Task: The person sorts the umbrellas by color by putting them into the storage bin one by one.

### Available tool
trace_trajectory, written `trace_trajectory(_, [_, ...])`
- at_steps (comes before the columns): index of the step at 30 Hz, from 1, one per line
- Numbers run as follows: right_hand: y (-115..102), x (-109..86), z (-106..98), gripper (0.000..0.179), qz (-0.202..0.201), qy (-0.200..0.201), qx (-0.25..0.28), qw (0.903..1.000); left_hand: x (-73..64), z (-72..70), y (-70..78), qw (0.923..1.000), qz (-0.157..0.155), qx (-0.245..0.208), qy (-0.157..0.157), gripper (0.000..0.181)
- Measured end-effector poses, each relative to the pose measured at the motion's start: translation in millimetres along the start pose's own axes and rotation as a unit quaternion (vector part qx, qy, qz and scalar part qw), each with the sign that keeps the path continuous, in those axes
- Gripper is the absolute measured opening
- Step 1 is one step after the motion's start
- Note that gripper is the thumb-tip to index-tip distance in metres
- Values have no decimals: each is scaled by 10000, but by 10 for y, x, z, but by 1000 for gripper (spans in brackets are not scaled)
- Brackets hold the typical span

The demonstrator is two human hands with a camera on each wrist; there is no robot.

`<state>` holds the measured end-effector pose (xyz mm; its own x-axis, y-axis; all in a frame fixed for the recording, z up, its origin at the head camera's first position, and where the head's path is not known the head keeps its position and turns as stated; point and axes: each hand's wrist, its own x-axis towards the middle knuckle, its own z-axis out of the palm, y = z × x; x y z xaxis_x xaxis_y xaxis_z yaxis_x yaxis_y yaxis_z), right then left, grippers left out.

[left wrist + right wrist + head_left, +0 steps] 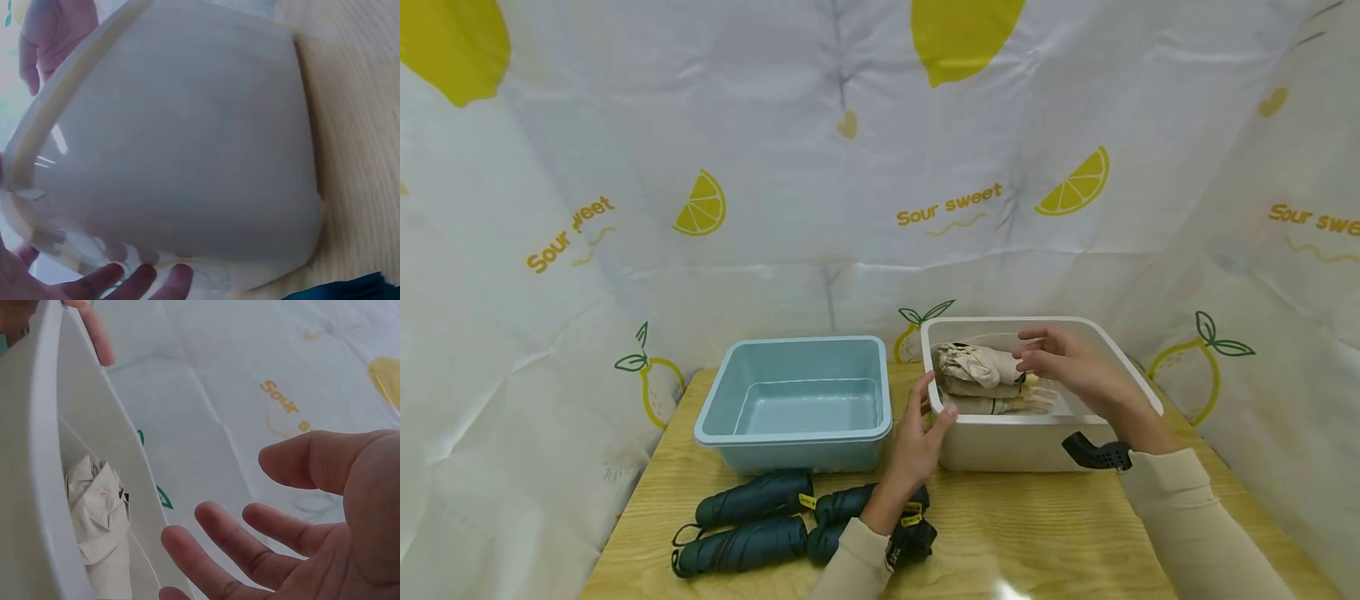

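Observation:
My left hand (917, 437) holds the front left corner of a white plastic bin (1015, 446), thumb at the front rim and fingers along the left wall. Inside it, several beige folded umbrellas (981, 365) lie stacked at the left, their pale handles toward the right. Over the bin hovers my right hand (1071, 367), fingers spread and thumb apart. The right wrist view shows nothing between its fingers (240, 550). Several dark green folded umbrellas (745, 546) lie on the table in front, some partly hidden behind my left forearm.
A light blue plastic bin (801, 454) stands to the left of the white one. Both are on a wooden table (1015, 533). A white curtain (775, 283) with lemon prints hangs close behind and along both sides.

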<state>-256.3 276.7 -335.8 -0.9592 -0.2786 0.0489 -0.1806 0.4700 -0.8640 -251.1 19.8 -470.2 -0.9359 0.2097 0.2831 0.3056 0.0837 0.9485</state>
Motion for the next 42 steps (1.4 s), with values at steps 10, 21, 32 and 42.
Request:
trace_trajectory(10, [39, -249, 249, 29, -1219, 498, 570, 9897, -209, -227, 281, 9916, -403, 879, -857, 83])
trace_trajectory(21, [51, -426, 722, 24, -2419, 338, 1404, 9595, -737, -1058, 766, 9624, 207, 2400, -1255, 53])
trace_trajectory(32, [218, -472, 1422, 18, -2148, -405, 468, 9747, -647, -2203, 643, 9342, 1474, 2782, 1680, 31])
trace_trajectory(42, [424, -449, 1828, 20, -1474, -999, 53, 9840, -540, -2775, 323, 9174, 460, 3130, 2416, 45])
